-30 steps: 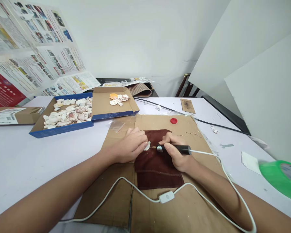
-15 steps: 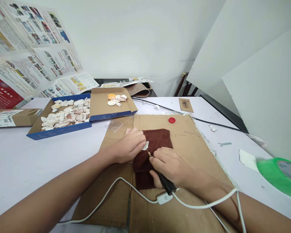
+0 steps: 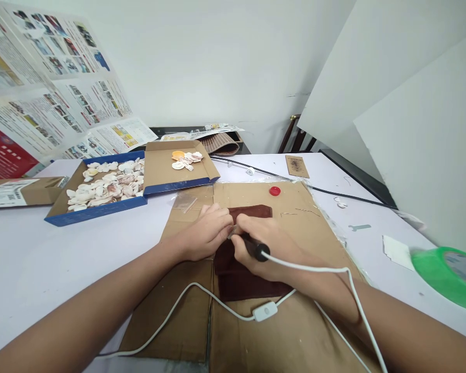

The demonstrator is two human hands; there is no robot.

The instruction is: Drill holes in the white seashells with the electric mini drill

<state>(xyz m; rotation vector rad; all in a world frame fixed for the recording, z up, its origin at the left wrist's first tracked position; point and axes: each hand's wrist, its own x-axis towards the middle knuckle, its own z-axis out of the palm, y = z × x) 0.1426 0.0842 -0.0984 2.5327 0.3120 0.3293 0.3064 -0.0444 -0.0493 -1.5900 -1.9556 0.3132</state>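
Observation:
Over a dark brown cloth (image 3: 248, 285) on the cardboard, my left hand (image 3: 208, 232) is closed on a small white shell (image 3: 233, 232), which shows only in part between the hands. My right hand (image 3: 266, 246) is wrapped round a black-handled corded tool (image 3: 261, 251) and touches the shell with its fingers. The tool's tip is hidden behind the right fingers. From the handle's end a white cord runs off to the right. An inline switch (image 3: 264, 311) lies on the cardboard below the cloth.
At the left, a blue box (image 3: 97, 213) holds many shells, with several more in its lid (image 3: 166, 178). Beyond the cloth lie a red cap (image 3: 274, 191) and thin metal pins (image 3: 308, 211). Green tape (image 3: 431, 274), a small wrench (image 3: 360, 227) and a scorched card (image 3: 296, 166) are on the right.
My right hand has moved up and left against the shell. The tool has swung, so its handle end sits higher, and the switch has shifted slightly with the cord.

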